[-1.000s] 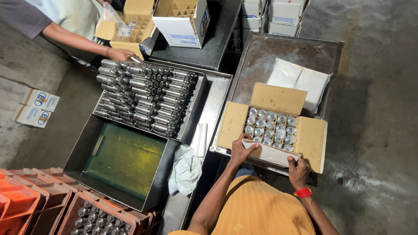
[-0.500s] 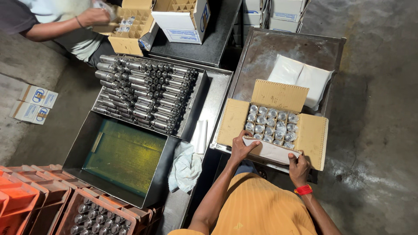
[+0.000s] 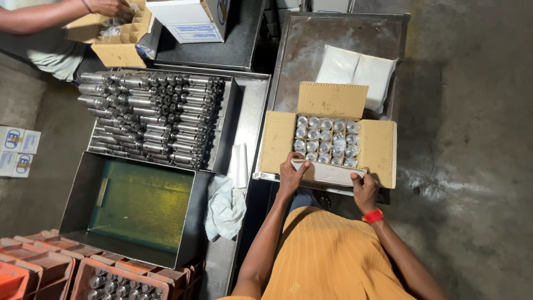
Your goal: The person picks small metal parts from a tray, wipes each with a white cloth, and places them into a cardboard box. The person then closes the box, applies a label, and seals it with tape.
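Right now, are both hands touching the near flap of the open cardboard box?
Touching. The head view shows the left hand and right hand gripping the near flap of the cardboard box, fingers curled over its ends.

matt cardboard box (image 3: 327,100), shiny metal cylinders (image 3: 326,140)
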Tool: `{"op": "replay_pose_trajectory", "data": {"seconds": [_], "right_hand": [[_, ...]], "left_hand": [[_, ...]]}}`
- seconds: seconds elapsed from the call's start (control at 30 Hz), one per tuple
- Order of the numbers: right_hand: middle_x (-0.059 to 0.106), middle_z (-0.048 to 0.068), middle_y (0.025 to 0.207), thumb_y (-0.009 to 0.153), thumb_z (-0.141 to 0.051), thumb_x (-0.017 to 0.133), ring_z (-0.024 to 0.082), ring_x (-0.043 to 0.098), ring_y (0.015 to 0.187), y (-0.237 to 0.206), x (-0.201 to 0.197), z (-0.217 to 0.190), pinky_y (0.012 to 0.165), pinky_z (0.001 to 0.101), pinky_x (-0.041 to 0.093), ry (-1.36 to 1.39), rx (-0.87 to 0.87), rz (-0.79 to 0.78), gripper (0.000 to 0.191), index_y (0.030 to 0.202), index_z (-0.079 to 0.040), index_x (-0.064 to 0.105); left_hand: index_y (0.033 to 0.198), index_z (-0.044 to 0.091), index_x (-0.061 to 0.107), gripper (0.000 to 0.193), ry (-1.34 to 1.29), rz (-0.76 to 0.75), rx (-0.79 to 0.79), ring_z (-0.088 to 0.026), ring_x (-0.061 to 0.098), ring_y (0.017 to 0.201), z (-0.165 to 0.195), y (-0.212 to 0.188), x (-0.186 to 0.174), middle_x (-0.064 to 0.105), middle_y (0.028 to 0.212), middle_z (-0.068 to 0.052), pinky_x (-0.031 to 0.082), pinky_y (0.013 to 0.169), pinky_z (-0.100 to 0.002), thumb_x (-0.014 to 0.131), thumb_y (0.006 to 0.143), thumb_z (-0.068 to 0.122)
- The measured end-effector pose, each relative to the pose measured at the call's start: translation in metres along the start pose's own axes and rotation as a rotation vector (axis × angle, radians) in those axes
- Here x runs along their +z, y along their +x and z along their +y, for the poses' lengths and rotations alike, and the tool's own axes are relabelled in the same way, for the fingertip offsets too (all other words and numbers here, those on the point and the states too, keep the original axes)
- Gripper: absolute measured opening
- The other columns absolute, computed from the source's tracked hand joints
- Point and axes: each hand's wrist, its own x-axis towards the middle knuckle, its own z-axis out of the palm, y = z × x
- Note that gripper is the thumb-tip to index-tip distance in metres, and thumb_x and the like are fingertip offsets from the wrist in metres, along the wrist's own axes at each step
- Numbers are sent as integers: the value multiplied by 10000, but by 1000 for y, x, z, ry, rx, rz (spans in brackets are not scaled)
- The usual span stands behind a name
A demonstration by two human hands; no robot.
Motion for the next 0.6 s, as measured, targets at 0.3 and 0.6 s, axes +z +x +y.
{"op": "replay_pose_trajectory", "data": {"seconds": [0.3, 0.6], "right_hand": [[546, 182, 627, 1001, -450, 659, 359, 565, 579, 3, 1, 2, 565, 445, 408, -50, -2, 11, 526, 787, 21, 564], [435, 171, 553, 983, -437, 622, 314, 483, 483, 3, -1, -3, 515, 428, 377, -4, 74, -31, 488, 955, 48, 572]], "left_hand": [[1001, 39, 640, 467, -20, 13, 49, -112, 622, 632, -3, 3, 3, 672, 689, -56, 479, 584, -293, 770, 905, 478], [992, 49, 638, 499, 14, -27, -11, -129, 600, 571, -6, 4, 1, 648, 638, -55, 455, 537, -304, 746, 881, 524]]}}
